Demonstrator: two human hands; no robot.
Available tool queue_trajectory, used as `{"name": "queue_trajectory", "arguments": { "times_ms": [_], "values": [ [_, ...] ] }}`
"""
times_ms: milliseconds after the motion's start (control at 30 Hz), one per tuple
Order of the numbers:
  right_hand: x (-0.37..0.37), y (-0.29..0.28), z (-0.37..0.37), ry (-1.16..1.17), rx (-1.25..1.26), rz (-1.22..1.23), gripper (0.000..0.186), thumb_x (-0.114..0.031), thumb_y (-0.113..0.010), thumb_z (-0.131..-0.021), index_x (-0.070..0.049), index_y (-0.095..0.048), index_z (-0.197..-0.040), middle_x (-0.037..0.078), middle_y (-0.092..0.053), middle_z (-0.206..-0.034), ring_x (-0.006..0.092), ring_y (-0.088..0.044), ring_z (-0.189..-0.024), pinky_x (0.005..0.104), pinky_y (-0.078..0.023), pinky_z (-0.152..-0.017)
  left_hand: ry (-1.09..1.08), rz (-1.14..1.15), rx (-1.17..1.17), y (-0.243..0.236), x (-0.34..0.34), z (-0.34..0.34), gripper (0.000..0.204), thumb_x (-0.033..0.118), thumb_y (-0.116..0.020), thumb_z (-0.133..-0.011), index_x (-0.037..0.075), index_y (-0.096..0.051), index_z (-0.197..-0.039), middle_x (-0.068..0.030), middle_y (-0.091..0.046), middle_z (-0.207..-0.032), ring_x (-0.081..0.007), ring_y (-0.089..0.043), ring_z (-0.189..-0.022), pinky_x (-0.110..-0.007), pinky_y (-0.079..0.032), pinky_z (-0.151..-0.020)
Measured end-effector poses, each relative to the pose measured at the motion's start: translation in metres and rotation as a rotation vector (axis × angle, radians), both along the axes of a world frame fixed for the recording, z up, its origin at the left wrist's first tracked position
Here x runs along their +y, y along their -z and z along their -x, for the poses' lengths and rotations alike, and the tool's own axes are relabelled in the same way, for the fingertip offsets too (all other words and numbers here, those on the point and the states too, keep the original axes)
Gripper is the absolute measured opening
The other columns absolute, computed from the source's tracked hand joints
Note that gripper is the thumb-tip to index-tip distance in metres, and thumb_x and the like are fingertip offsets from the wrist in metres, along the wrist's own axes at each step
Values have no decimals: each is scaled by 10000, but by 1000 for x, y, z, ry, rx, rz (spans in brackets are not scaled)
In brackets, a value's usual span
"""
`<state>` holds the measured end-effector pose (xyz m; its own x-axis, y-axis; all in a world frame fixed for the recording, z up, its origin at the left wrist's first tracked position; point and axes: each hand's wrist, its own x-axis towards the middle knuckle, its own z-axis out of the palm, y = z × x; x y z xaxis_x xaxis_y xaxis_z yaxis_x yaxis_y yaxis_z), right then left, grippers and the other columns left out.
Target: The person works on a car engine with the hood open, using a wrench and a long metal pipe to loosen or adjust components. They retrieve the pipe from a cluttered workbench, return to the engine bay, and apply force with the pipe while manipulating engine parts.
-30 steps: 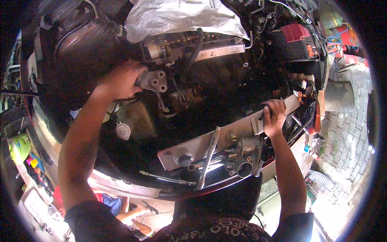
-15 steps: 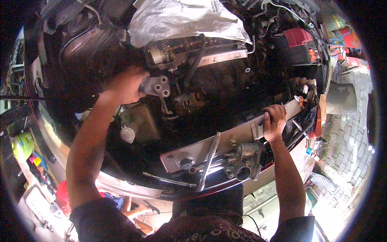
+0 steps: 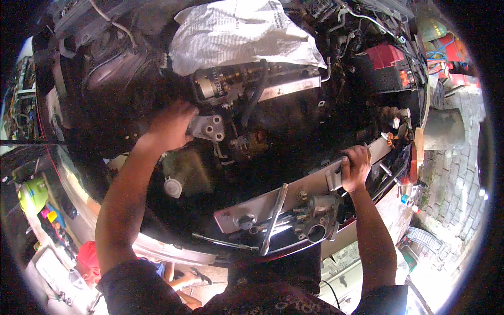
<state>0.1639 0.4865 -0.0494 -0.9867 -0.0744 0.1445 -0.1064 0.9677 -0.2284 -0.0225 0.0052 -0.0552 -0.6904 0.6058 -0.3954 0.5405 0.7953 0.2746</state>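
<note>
Left hand (image 3: 170,126): at the left side of the bracket; fingers shadowed, cannot tell whether clamped or apart
Three-hole metal bracket (image 3: 199,126): in the engine bay (image 3: 283,139); beyond the white-capped reservoir (image 3: 190,167)
Right hand (image 3: 357,168): fingers clamped on the silver crossmember (image 3: 262,206)
Throttle body (image 3: 324,209): at the crossmember's near edge; right of the steel wrench (image 3: 274,219)
White sack (image 3: 244,39): draped at the engine's far side

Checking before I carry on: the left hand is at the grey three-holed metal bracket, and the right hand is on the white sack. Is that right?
Not quite: the right hand is on the long pale metal bar, not the white sack, as the head view shows. The left hand is indeed at the grey three-holed metal bracket.
</note>
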Motion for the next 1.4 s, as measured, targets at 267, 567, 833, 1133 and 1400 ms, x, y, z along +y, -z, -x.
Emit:
{"name": "queue_trajectory", "arguments": {
  "times_ms": [267,567,833,1133,1400],
  "values": [
    [0,-1,0,7,-13,-10,201,-219,-568,-796,-76,-628,-925,137,-600,-950,372,-547,-992,543,-363,-1019,24,34,8,-1,-1,0,743,228,-851,-674,68,-517,-1318,-198,-515,-1350,-396,-481,-1262,-489,-425,-1048],
    [-1,-1,1,-9,-15,13,200,-207,-574,-773,-77,-617,-919,150,-593,-936,386,-545,-973,565,-352,-1042,50,-97,37,2,-6,2,614,126,-832,-631,24,-591,-1186,-184,-586,-1176,-384,-535,-1156,-466,-451,-992],
    [-5,-5,4,-8,-39,12,216,-223,-556,-792,-68,-631,-923,154,-585,-929,393,-537,-977,579,-354,-1025,36,-157,4,12,-11,3,626,146,-825,-646,25,-572,-1206,-194,-572,-1182,-399,-522,-1171,-473,-453,-991],
    [-5,-5,3,9,-55,-8,219,-247,-544,-817,-71,-641,-906,146,-594,-928,381,-540,-981,564,-355,-1017,58,-92,-7,19,-14,7,732,229,-865,-603,35,-548,-1233,-201,-539,-1249,-400,-496,-1210,-478,-430,-1027],
    [-5,-4,3,-14,-16,25,221,-265,-541,-833,-75,-627,-904,148,-594,-921,385,-540,-963,550,-377,-972,36,-150,5,14,-13,6,678,178,-865,-593,42,-571,-1189,-190,-555,-1218,-398,-517,-1173,-469,-444,-1006]
  ]
}}
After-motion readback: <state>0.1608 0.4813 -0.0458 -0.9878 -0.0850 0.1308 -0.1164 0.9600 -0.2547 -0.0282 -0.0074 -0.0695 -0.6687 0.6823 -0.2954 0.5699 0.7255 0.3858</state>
